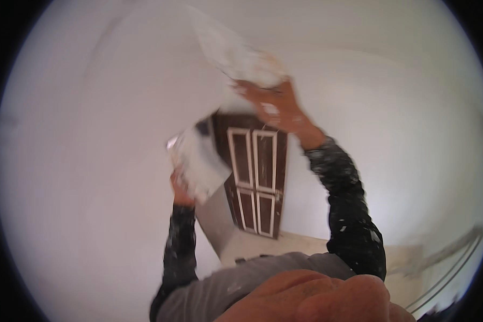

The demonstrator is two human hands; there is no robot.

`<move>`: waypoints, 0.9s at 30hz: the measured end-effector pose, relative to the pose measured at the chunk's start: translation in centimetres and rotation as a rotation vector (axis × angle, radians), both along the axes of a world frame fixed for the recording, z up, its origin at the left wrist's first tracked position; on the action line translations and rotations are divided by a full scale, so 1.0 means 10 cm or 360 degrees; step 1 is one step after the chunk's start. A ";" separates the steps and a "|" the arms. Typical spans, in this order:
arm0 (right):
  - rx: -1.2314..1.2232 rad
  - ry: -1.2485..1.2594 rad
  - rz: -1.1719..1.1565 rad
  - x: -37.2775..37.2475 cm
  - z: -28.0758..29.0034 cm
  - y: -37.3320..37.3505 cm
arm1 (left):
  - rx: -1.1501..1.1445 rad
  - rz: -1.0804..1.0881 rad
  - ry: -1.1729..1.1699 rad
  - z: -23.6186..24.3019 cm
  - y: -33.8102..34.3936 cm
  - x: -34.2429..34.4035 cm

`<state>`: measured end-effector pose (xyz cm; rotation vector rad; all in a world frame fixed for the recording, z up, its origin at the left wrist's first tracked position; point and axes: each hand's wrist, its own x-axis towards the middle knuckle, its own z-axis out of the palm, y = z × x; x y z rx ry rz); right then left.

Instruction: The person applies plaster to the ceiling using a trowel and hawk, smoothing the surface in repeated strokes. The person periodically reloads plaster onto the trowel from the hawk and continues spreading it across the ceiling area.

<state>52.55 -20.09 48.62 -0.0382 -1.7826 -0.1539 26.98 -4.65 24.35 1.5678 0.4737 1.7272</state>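
My right hand (279, 110), spotted with white, is raised high and closed on a plastering trowel (225, 45). Its long pale blade points up and to the left, near the white wall, and is smeared by motion; whether it touches the wall I cannot tell. Lower and to the left, my left hand (181, 189) grips a flat plate coated with white paste (206, 166), which looks like a plasterer's hawk and is tilted. Its handle is hidden behind the plate and fingers. Both dark sleeves carry white splashes.
A pale wall (80, 161) fills the left side, and another wall (349, 96) stands to the right. Behind my hands is a dark brown door (252, 188) with light-framed panels. Long rails (445, 263) lie low at the right, above the pale floor (252, 244).
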 end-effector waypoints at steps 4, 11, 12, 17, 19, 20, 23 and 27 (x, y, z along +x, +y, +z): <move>0.0095 -0.0809 -0.0232 -0.03 -0.43 0.14 | 0.0613 0.0436 0.0312 -0.23 0.00 0.13; 0.0217 -0.1304 -0.0527 0.05 -1.05 0.39 | -0.0855 -0.1470 -0.1050 0.49 -0.35 0.30; 0.0211 -0.1327 -0.0605 0.05 -1.08 0.48 | -0.0900 -0.1444 -0.1057 0.47 -0.33 0.27; 0.0080 -0.1200 -0.0877 0.48 -1.04 0.97 | -0.0649 -0.1785 -0.1063 0.31 -0.31 0.20; -0.0080 -0.1297 -0.1348 0.81 -1.22 1.13 | -0.0507 -0.1332 -0.0965 0.27 -0.29 0.19; -0.0802 -0.0861 -0.1016 0.92 -1.38 1.11 | -0.0413 -0.0923 -0.0819 0.32 -0.24 0.22; -0.1672 0.0588 0.0566 1.21 -2.20 1.21 | 0.0497 0.0511 0.0328 0.25 -0.20 0.16; -0.2327 0.0971 0.1526 0.48 -1.81 0.48 | 0.1185 0.0986 0.0733 0.40 -0.44 0.31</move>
